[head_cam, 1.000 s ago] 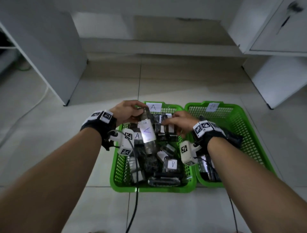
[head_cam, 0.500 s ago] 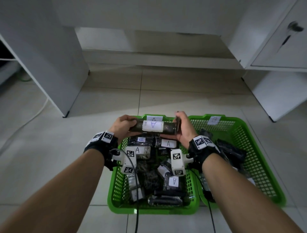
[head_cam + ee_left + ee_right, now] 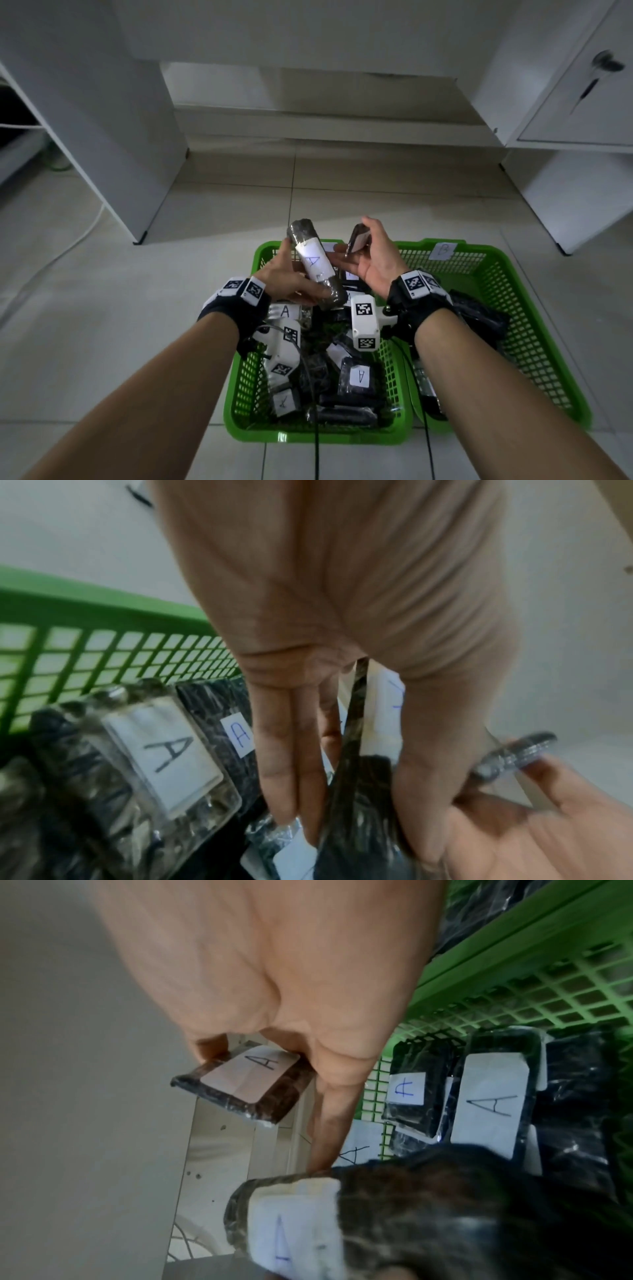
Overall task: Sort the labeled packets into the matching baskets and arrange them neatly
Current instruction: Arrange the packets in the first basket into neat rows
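My left hand [image 3: 291,274] grips a long dark roll-shaped packet [image 3: 315,263] with a white "A" label, tilted upright over the far end of the left green basket [image 3: 318,437]. My right hand [image 3: 359,250] pinches a small flat dark packet [image 3: 358,238] beside it; its "A" label [image 3: 250,1080] shows in the right wrist view. The right fingers reach toward the roll [image 3: 342,1231]. Several dark "A"-labelled packets [image 3: 359,377] lie jumbled in the left basket. The right green basket [image 3: 496,270] carries a "B" tag [image 3: 443,251] and holds a few dark packets [image 3: 479,318].
Both baskets stand side by side on a tiled floor. A white cabinet [image 3: 102,137] stands to the left and another [image 3: 582,102] to the right. A pale cable [image 3: 78,236] lies on the floor at left, and black wrist-camera cables [image 3: 315,452] hang over the baskets.
Both hands held the roll level over the basket; now the right hand has let go of it, and the left has swung it upright. Both hands have risen.
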### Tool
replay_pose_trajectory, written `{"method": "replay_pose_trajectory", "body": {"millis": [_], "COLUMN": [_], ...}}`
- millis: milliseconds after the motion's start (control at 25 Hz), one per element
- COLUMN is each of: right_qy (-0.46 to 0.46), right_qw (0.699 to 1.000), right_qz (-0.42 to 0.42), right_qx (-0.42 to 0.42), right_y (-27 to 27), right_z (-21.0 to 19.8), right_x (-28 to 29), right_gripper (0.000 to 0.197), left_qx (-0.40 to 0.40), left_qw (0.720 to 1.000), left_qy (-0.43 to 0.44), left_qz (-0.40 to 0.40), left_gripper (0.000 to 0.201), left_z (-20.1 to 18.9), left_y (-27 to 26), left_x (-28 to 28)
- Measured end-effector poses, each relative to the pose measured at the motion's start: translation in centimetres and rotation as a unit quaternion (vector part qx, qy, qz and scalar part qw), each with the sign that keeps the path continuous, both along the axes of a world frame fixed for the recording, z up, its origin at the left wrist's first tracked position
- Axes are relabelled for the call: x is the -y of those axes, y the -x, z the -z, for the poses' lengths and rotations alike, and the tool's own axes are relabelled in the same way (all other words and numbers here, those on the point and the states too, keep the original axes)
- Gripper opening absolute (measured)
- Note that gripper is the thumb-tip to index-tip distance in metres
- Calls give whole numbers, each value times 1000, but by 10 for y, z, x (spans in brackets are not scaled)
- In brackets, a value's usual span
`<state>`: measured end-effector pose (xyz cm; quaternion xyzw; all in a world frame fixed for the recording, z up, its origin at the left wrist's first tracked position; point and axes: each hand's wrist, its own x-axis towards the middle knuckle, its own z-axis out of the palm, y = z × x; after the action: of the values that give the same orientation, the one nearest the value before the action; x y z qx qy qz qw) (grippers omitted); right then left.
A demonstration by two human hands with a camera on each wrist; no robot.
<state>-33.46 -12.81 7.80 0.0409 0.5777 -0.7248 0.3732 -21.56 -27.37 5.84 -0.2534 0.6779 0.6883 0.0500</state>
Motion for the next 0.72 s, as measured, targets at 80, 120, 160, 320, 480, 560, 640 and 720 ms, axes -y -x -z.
{"method": "replay_pose_trajectory", "body": {"millis": [80,120,160,320,480,560,640,720], "right_qy": [-61,-73,-70,-89,-131,-181,-208,-214], "right_qw": [996,993,992,986,975,954,942,945], "right_qz": [-57,-83,-101,-127,-149,-186,-197,-170], "right_qx": [-42,-44,-33,-57,-101,-148,-178,-181], "right_y": [-1,-4,-8,-14,-8,-4,2,4], "right_z": [1,2,4,15,13,12,17,18], "right_x": [-5,-6,-7,-3,-5,-4,-2,-3], "right_gripper": [40,40,39,47,63,90,97,85], "left_qx": [-25,-30,-34,-10,-93,-144,-133,-104], "left_qw": [995,990,987,987,963,893,835,814], "left_qy": [-41,-51,-48,-63,193,425,531,568], "left_qz": [-90,-129,-149,-150,-162,-38,58,58], "left_gripper": [107,102,95,63,67,75,65,53], "left_z": [4,3,2,1,1,4,7,12], "left_y": [-1,-1,-1,2,-4,-4,1,4], "left_x": [5,3,0,-8,12,26,34,38]}}
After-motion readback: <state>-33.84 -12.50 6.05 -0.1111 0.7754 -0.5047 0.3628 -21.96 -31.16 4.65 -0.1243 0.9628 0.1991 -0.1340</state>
